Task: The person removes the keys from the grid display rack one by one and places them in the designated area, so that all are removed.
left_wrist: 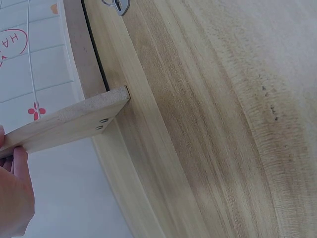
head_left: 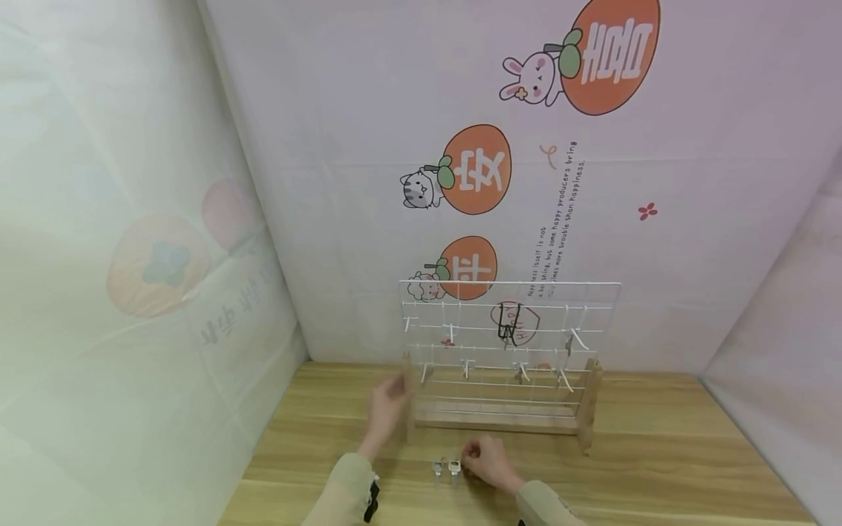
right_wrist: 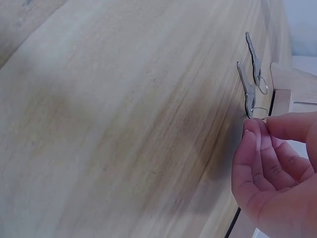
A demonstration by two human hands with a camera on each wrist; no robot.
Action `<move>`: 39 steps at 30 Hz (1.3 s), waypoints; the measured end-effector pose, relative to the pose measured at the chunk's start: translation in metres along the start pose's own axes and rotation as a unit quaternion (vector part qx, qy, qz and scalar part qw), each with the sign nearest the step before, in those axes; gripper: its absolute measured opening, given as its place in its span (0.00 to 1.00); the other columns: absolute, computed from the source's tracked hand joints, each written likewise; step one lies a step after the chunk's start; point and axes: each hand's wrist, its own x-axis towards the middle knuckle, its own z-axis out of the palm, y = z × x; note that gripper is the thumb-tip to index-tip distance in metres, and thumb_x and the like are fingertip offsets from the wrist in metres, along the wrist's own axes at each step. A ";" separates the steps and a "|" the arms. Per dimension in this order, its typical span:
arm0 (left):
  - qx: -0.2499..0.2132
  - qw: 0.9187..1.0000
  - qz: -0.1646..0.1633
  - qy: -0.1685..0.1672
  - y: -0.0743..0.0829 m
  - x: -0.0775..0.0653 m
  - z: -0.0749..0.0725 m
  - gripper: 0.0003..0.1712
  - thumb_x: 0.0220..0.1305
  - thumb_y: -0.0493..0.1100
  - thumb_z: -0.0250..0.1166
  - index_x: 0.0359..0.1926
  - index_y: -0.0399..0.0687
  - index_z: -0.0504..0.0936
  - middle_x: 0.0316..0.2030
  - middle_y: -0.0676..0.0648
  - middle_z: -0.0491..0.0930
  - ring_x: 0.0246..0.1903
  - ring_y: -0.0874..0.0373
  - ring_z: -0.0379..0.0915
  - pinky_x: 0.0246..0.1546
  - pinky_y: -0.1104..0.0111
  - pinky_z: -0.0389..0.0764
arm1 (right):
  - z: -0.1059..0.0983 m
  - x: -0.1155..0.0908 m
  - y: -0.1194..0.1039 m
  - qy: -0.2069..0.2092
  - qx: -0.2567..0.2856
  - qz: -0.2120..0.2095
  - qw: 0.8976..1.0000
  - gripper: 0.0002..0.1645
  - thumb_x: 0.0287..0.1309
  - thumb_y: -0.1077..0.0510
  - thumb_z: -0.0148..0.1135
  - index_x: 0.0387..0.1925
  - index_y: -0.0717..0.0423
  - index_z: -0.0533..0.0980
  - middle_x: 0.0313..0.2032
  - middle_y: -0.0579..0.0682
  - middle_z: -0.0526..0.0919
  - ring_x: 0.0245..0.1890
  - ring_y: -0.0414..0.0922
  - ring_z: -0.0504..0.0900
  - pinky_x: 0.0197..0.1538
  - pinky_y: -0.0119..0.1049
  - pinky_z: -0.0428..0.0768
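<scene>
My left hand [head_left: 388,405] grips the left wooden upright [left_wrist: 69,121] of a white wire-grid rack [head_left: 509,282], thumb on one side and fingers on the other. Two silver keys with rings lie side by side on the table in front of the rack. At the right-hand key [head_left: 454,467] is my right hand [head_left: 487,460]; in the right wrist view its thumb and forefinger pinch that key's ring end [right_wrist: 250,110]. The other key [right_wrist: 255,64] lies just beyond, untouched.
White hooks [head_left: 563,380] stick out from the grid, and small metal pieces hang on some. A black frame-shaped piece [head_left: 501,321] hangs near the grid's middle. The right wooden upright [head_left: 590,405] stands on the wood-grain table [head_left: 658,438]. White printed cloth [head_left: 355,219] encloses the area.
</scene>
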 end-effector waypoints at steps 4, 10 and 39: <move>-0.001 1.000 0.006 0.003 -0.003 0.001 0.001 0.25 0.60 0.38 0.70 0.57 0.32 0.78 0.53 0.32 0.82 0.53 0.38 0.80 0.57 0.53 0.83 | -0.005 -0.002 -0.004 0.000 0.005 -0.001 1.000 0.02 0.53 0.69 0.63 0.31 0.67 0.80 0.23 0.50 0.83 0.19 0.34 0.76 0.20 0.20 0.75; -0.001 1.000 0.001 0.005 -0.004 0.002 0.002 0.26 0.59 0.37 0.71 0.57 0.33 0.78 0.53 0.33 0.82 0.53 0.39 0.81 0.57 0.54 0.84 | -0.015 -0.004 -0.009 -0.003 0.020 -0.003 1.000 0.06 0.52 0.68 0.64 0.33 0.69 0.80 0.26 0.53 0.84 0.22 0.36 0.78 0.24 0.22 0.78; -0.010 1.000 0.000 0.002 -0.003 0.001 0.000 0.27 0.60 0.39 0.71 0.57 0.30 0.78 0.53 0.30 0.82 0.54 0.37 0.80 0.57 0.52 0.83 | -0.077 -0.006 -0.065 0.056 -0.017 -0.051 0.997 0.04 0.61 0.61 0.64 0.36 0.59 0.81 0.29 0.50 0.85 0.26 0.33 0.78 0.30 0.23 0.80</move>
